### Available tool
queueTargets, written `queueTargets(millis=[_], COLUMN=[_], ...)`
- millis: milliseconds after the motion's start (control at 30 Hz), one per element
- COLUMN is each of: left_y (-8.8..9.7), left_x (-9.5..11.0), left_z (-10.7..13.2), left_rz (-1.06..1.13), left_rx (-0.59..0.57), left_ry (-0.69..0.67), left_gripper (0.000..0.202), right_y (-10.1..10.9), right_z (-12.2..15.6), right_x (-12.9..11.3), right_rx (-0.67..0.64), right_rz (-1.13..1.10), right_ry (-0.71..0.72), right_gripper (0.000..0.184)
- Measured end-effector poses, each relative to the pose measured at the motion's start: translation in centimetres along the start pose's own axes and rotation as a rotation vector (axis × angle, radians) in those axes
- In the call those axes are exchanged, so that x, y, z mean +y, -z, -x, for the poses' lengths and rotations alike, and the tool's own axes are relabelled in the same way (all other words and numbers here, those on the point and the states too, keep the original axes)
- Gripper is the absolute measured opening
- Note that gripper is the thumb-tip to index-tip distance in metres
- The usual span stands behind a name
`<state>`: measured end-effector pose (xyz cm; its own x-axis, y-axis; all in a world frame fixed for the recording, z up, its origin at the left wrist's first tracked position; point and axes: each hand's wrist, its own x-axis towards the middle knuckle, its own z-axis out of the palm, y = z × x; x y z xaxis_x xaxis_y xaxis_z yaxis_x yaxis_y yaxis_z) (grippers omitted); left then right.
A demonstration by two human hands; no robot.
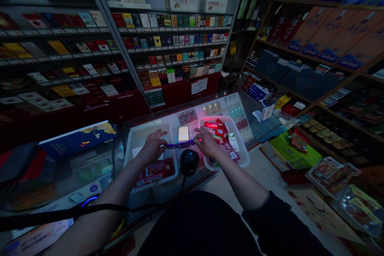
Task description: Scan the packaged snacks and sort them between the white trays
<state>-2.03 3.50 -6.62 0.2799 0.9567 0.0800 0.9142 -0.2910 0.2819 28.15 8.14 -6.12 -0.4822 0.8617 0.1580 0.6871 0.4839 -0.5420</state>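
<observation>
My left hand (153, 147) and my right hand (206, 142) pinch opposite ends of a thin purple packet (181, 144), stretched level between them. Just below it stands a round black device (189, 162) on a cord. A small lit screen (183, 133) shows behind the packet. Under my left hand sits a white plastic tub (128, 154) with dark red packets (157, 171) in it. Beneath my right hand, a second white tub (244, 154) holds red packets (220, 129) and purple ones; reddish light falls on its far side.
The tubs rest on a glass counter (255, 122). Behind it, shelves (177, 30) carry rows of small boxes. A blue box (79, 140) lies at left. To the right are a green carton (295, 150) and clear packs of food (331, 174). A black strap (120, 208) crosses my left arm.
</observation>
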Motion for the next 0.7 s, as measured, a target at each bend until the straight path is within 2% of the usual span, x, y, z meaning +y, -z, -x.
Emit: queueTargets(millis=[200, 400, 567, 700], left_y=[0.9, 1.2, 0.8, 0.4], left_x=[-2.7, -4.9, -6.3, -7.2], left_z=[5.0, 9.8, 12.6, 13.9], left_rz=[-0.040, -0.103, -0.138, -0.139], left_rx=[-0.035, -0.075, -0.106, -0.089], left_ry=[0.092, 0.181, 0.228, 0.227], left_gripper=[0.018, 0.021, 0.026, 0.025], right_y=[-2.3, -5.1, -6.8, -7.8], right_z=[-1.8, -1.9, -1.5, -1.1], right_x=[-4.0, -7.9, -10.4, -11.6], right_rx=[-0.101, -0.219, -0.326, -0.354], right_rz=[0.087, 0.193, 0.284, 0.339], right_ry=[0.133, 0.280, 0.382, 0.420], right_gripper=[0.017, 0.019, 0.022, 0.024])
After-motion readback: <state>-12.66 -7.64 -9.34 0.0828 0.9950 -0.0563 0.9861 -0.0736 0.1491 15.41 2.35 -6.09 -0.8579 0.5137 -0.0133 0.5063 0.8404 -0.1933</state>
